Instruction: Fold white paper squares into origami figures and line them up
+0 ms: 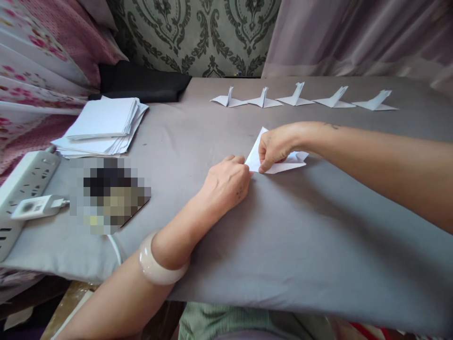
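A partly folded white paper (257,148) lies on the grey cloth-covered table (283,226), near its middle. My right hand (276,147) presses down on the paper with fingers pinched on a fold. My left hand (228,182) rests on the cloth at the paper's left corner, fingertips touching its edge. A pale bangle (157,269) is on my left wrist. Along the far side of the table stands a row of several finished folded paper figures (297,97).
A stack of white paper sheets (102,125) lies at the left. A white power strip (24,189) with a plugged adapter sits at the left edge, beside a blurred flat object (109,193). A black cushion (141,82) lies at the back left.
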Tool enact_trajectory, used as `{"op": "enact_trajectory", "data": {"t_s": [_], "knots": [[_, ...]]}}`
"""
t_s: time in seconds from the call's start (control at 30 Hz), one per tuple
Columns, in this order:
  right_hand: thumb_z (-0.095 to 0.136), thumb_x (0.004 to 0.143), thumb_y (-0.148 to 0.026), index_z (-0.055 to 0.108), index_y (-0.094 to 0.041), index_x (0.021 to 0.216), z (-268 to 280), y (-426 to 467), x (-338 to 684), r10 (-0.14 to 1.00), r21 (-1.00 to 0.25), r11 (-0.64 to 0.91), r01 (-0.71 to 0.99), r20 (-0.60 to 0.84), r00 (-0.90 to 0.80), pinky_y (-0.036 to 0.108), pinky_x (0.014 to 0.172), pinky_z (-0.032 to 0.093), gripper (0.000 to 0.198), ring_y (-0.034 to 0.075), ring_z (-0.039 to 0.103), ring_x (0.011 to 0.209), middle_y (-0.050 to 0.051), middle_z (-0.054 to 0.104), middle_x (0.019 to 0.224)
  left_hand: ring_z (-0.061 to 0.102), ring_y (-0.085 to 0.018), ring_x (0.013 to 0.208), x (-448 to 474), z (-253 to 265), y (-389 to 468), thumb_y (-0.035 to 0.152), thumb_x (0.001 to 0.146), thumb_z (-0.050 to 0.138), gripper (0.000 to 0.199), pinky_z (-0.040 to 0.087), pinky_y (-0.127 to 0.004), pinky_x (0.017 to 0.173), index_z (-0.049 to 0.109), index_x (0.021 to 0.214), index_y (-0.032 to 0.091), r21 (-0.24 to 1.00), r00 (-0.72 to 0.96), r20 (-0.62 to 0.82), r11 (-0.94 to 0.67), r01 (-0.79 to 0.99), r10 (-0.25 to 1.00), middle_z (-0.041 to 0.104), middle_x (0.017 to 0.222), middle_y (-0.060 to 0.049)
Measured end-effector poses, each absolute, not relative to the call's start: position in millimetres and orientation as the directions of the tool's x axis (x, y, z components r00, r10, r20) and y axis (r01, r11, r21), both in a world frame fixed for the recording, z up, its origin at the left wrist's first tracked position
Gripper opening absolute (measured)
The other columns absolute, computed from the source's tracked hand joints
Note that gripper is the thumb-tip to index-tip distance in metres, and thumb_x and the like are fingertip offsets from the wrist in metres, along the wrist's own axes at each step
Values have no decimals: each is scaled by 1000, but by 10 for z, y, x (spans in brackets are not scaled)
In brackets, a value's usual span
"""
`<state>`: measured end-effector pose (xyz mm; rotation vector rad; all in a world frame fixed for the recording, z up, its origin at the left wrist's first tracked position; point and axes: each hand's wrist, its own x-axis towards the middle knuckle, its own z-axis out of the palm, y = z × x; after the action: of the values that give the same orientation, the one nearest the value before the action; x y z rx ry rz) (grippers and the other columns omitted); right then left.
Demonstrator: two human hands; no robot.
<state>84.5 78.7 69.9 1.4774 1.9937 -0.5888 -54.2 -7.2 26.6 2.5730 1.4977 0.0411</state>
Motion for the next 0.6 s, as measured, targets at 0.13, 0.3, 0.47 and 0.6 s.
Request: {"op": "enact_trajectory", "data": {"t_s": [0.13, 0.3, 0.47, 0.6], "knots": [[74, 71, -29, 71, -13, 91, 684, 811, 833, 681, 13, 314, 949, -700, -216, 34, 70, 48, 26, 22, 66, 80, 6, 70, 82, 58, -19, 76, -490, 173, 16, 30, 95, 42, 31, 34, -30, 55, 64, 79, 15, 184, 433, 21, -430, 884, 901, 63, 87, -7], [72, 71, -29, 72, -19, 90, 791, 744, 1015, 720, -71, 368, 927, -609, -332, 33, 67, 47, 22, 23, 65, 79, 4, 71, 85, 57, -20, 81, -432, 89, 72, 30, 96, 41, 27, 38, -30, 61, 61, 87, 15, 136, 450, 82, -457, 879, 889, 62, 90, -8], [59, 81, -35, 72, -22, 92, 889, 400, 1554, 930, -476, 338, 812, 38, -366, 32, 65, 47, 22, 19, 63, 76, 3, 70, 85, 52, -22, 87, -366, 32, 83, 13, 94, 35, 22, 43, -34, 75, 56, 98, 12, 84, 538, 172, -557, 826, 825, 59, 100, -12], [64, 74, -29, 68, -23, 84, 705, 81, 1846, 961, -540, 263, 800, 225, -164, 32, 57, 45, 12, 16, 56, 60, 2, 65, 71, 50, -21, 87, -352, 23, 81, 5, 91, 33, 26, 43, -31, 73, 57, 95, 13, 137, 664, 116, -674, 726, 739, 59, 99, -10]]}}
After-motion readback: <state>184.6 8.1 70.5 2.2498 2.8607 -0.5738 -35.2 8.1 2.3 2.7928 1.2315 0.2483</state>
